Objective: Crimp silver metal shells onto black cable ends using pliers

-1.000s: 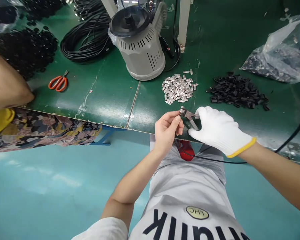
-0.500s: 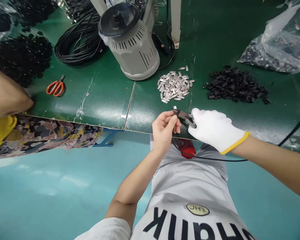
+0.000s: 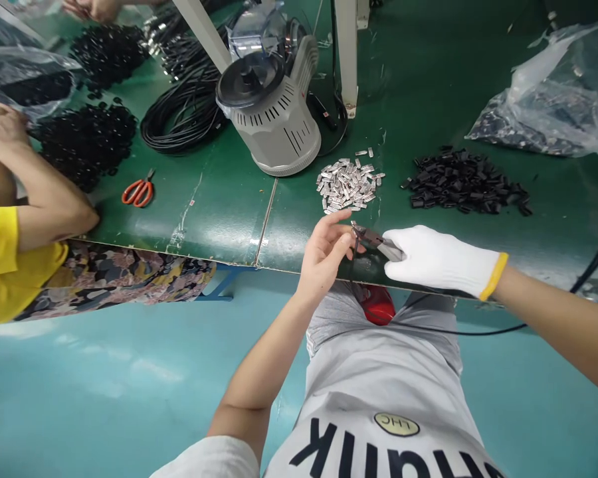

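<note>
My right hand (image 3: 421, 255), in a white knit glove with a yellow cuff, is closed round the handles of diagonal cutters (image 3: 371, 236). Their dark jaws point left, towards my left hand (image 3: 326, 249). That bare hand has its index finger and thumb spread apart beside the jaws. A thin black cable (image 3: 354, 260) rises to the cutters' tip, right by my left fingertips; the exact contact is hard to make out. Just beyond the fingers lies a pile of small silver metal connector pieces (image 3: 347, 184).
Black plastic pieces (image 3: 471, 180) are heaped to the right, near a clear plastic bag (image 3: 553, 113). A grey machine (image 3: 279, 126) stands behind. To the left are orange-handled pliers (image 3: 138, 191), coiled black cable (image 3: 174, 123), black parts (image 3: 87, 139) and a co-worker's arm (image 3: 54, 192).
My left fingers have gone from a pinch at the cutters' tip to spread apart. The cutters and right hand have shifted slightly right. The view has tilted, showing more of the left side.
</note>
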Action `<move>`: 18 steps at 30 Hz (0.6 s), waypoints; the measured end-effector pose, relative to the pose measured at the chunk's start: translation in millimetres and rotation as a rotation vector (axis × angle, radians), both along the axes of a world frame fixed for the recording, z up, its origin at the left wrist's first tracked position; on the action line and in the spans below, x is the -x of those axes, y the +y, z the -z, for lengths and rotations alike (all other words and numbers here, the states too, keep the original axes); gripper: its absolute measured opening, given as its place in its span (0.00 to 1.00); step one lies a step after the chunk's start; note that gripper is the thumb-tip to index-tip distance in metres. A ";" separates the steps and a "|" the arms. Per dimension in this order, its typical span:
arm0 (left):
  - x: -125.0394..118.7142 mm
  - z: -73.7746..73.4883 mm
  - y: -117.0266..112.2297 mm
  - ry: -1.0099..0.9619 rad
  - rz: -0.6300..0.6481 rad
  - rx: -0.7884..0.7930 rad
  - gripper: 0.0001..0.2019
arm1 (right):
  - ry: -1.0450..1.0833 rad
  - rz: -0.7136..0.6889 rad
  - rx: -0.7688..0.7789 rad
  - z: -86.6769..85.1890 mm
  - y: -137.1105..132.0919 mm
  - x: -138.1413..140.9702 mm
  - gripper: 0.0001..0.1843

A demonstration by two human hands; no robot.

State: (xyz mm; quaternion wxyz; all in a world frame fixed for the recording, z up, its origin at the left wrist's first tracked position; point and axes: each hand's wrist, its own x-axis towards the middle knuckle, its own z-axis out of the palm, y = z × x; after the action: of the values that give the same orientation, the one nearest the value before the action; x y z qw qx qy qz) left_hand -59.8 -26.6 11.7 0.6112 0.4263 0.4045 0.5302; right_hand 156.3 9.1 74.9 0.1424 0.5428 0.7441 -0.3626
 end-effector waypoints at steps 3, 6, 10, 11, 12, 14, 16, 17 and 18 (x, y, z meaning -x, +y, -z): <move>8.6 -2.7 11.3 0.007 0.093 -0.044 0.19 | 0.200 -0.011 0.198 -0.9 1.2 -9.5 0.15; 10.4 -2.2 20.4 -0.048 0.178 -0.012 0.14 | 0.431 -0.018 0.367 0.9 0.9 -16.8 0.15; 5.4 -1.1 25.7 -0.127 0.220 0.017 0.16 | 0.620 -0.010 0.594 6.6 0.4 -23.6 0.17; 3.9 -1.2 26.0 -0.135 0.210 0.014 0.15 | 0.628 -0.008 0.603 8.0 0.0 -24.5 0.17; 2.5 -1.5 26.2 -0.141 0.194 0.009 0.14 | 0.621 -0.003 0.589 9.1 -0.9 -25.0 0.18; 0.0 -2.4 26.1 -0.157 0.163 -0.005 0.11 | 0.572 0.009 0.511 10.6 -3.4 -25.3 0.19; -1.9 -3.0 26.2 -0.173 0.144 -0.018 0.10 | 0.492 0.022 0.395 11.4 -6.6 -24.9 0.19; -2.6 -2.9 26.4 -0.177 0.137 -0.022 0.10 | 0.448 0.028 0.333 11.7 -8.2 -24.5 0.18; -3.2 -2.6 26.8 -0.177 0.131 -0.026 0.11 | 0.403 0.031 0.275 11.9 -9.5 -24.0 0.18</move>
State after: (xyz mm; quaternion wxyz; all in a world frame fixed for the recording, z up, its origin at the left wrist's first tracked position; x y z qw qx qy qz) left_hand -56.6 0.2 14.3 0.6722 0.4113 0.3132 0.5300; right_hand 180.4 -0.5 62.9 0.0580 0.4464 0.6925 -0.5638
